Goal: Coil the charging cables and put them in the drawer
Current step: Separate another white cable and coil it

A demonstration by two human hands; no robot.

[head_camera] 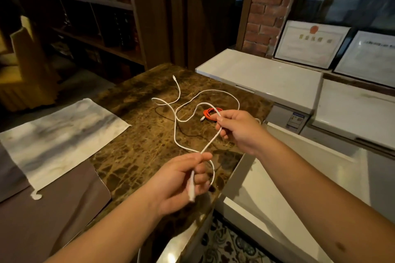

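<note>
While left hand (183,179) pinches white cable (176,132), right hand (239,129) lifts it.

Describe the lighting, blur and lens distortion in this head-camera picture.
Head view: dim, warm light; bookshelves nearly lost in shadow; pale glare on the white chest-freezer lids; wide-angle lens bows the edges; the plug end of the thin white charging cable in the left hand is motion-blurred; the right hand is sharp.

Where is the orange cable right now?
The orange cable lies bundled on the brown marble tabletop, toward its far right side, just beyond the right hand and partly hidden by it, with the white cable looping beside it.
</note>
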